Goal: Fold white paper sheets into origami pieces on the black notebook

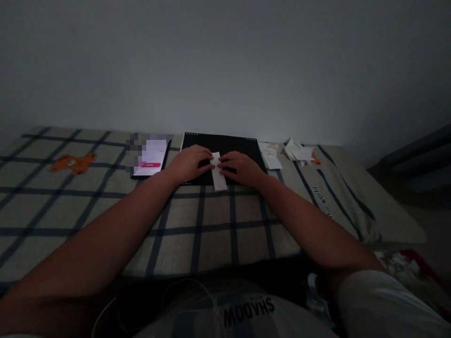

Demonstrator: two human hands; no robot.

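Paper strip (pixel 218 172) lies on the black board (pixel 225 143); left hand (pixel 190 163) and right hand (pixel 239 168) press it, fingers flat, grasping nothing

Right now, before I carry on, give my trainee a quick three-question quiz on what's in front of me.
1. True or false: both hands press the white paper strip against the black board.
2. What lies just left of the black board: A) scissors, B) a lit phone, C) a cup?
3. Where is the pile of crumpled paper pieces?

Key:
1. True: left hand and right hand touch it from either side.
2. B.
3. Right of the board, on the plaid cloth.
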